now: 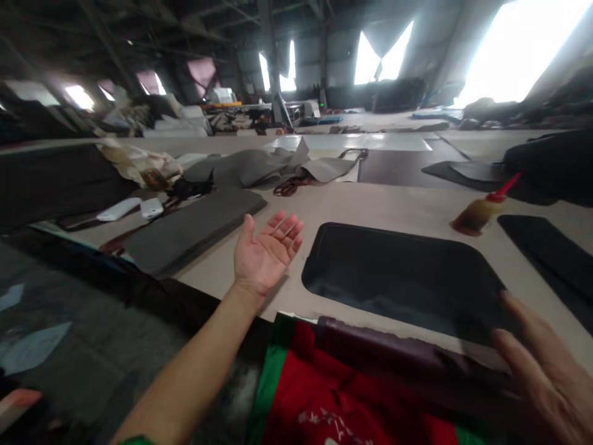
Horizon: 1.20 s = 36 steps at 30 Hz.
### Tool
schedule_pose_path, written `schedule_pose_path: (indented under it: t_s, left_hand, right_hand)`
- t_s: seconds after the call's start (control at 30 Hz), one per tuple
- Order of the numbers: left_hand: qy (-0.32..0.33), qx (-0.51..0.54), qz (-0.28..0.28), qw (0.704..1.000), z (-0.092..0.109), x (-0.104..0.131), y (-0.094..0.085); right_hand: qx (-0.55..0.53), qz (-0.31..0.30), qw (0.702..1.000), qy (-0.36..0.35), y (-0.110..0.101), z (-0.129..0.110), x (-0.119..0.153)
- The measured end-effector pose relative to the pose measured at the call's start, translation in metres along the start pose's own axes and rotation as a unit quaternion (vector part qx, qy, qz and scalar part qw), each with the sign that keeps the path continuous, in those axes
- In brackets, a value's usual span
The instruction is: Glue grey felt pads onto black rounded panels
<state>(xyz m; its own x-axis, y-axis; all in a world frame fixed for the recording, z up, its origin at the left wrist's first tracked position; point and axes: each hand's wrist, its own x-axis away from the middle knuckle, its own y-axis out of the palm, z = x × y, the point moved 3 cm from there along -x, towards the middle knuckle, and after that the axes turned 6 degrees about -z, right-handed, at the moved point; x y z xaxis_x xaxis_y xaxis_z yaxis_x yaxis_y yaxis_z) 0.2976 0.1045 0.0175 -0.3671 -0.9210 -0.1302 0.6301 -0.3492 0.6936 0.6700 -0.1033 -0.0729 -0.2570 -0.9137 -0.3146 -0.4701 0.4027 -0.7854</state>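
Note:
My left hand (265, 254) is palm up with its fingers apart, holding nothing, just left of a black rounded panel (398, 272) that lies flat on the pale table (296, 210). My right hand (540, 352), somewhat blurred, is at the panel's lower right corner with its fingers spread. Whether its fingertips touch the panel is unclear. Beyond the panel's far right corner a bottle (477, 213) of amber liquid with a red pointed nozzle stands tilted. Along the near table edge lies a dark maroon roll (393, 352), over red and green cloth (315, 395).
To the left lies a stack of dark grey sheets (194, 232), with white devices (119, 209) and a crumpled plastic bag (139, 164) behind it. Loose grey pieces (259, 165) are farther back. Dark pieces (551, 256) lie at the right. Papers (34, 349) are on the floor.

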Motion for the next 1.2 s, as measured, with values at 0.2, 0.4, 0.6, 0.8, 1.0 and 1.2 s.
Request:
schedule_pose_path:
  t_s: [0.2, 0.4, 0.6, 0.8, 1.0, 1.2]
  left_hand:
    - [-0.012, 0.226, -0.024, 0.974, -0.060, 0.009, 0.071]
    - [-0.069, 0.313, -0.054, 0.946, -0.108, 0.022, 0.103]
    - [-0.016, 0.225, 0.003, 0.974, -0.132, 0.034, 0.115]
    - [0.128, 0.063, -0.020, 0.990, -0.134, 0.055, 0.128]
    - [0.094, 0.188, -0.037, 0.977, -0.096, 0.036, 0.117]
    - [0.056, 0.256, 0.014, 0.965, -0.085, 0.027, 0.113]
  right_hand:
    - [-0.489, -0.204, 0.848, 0.006, 0.054, -0.150, -0.015]
    - [-0.750, -0.182, 0.635, 0.033, 0.090, -0.196, -0.012]
    - [-0.718, -0.060, 0.674, 0.162, 0.106, -0.165, 0.008]
    - [-0.701, -0.076, 0.680, 0.201, 0.099, -0.165, 0.002]
    - [-0.796, -0.211, 0.549, 0.143, 0.096, -0.187, 0.003]
    - [-0.823, -0.200, 0.514, 0.139, 0.106, -0.194, 0.004]
